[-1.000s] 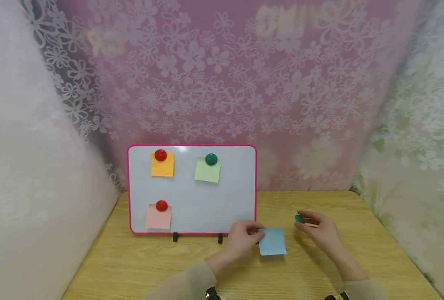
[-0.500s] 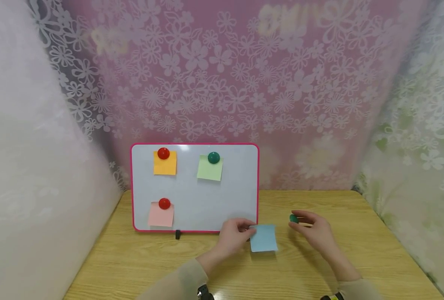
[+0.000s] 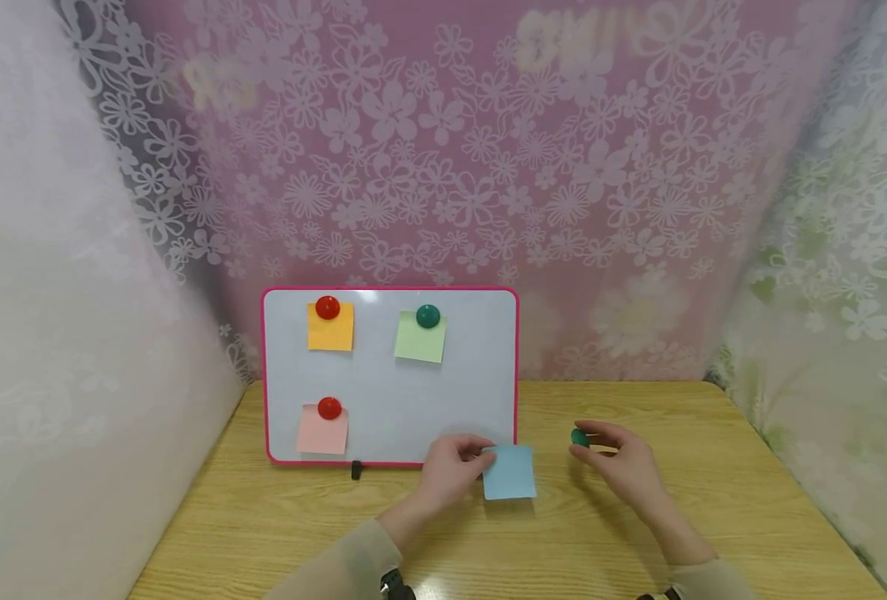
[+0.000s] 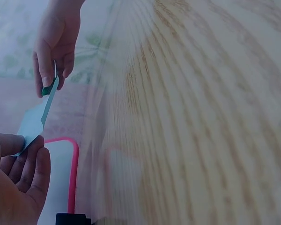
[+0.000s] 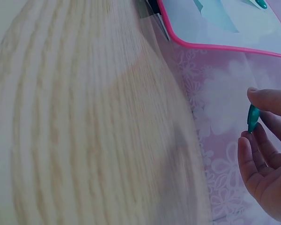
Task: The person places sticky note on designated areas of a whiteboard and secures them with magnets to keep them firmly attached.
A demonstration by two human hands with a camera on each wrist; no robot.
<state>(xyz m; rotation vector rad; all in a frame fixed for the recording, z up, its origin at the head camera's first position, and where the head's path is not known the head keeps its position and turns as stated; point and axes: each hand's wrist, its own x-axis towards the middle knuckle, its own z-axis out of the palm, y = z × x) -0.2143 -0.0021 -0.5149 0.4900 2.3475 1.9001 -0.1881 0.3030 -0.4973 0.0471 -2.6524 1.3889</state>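
Note:
My left hand [image 3: 443, 477] pinches a light blue sticky note [image 3: 509, 472] by its left edge, in front of the lower right corner of a pink-framed whiteboard [image 3: 383, 387]. To the right, my right hand [image 3: 627, 468] holds a round green magnet [image 3: 579, 437] between thumb and fingers; the right wrist view shows this magnet [image 5: 253, 118] edge-on. A gap separates the note from the magnet in the head view. On the board, red magnets sit over an orange note [image 3: 331, 335] and a pink note [image 3: 322, 435], and a green magnet [image 3: 428, 317] over a light green note [image 3: 418, 343].
The whiteboard stands upright on a wood-grain table [image 3: 563, 542], with a black foot [image 3: 356, 470] at its lower edge. Behind hangs a pink flower-patterned curtain [image 3: 473, 167]. Pale coverings flank the table on both sides.
My left hand and the blue note have moved left, closer to the whiteboard. My right hand has shifted slightly left with the green magnet. The head view has also shifted a little.

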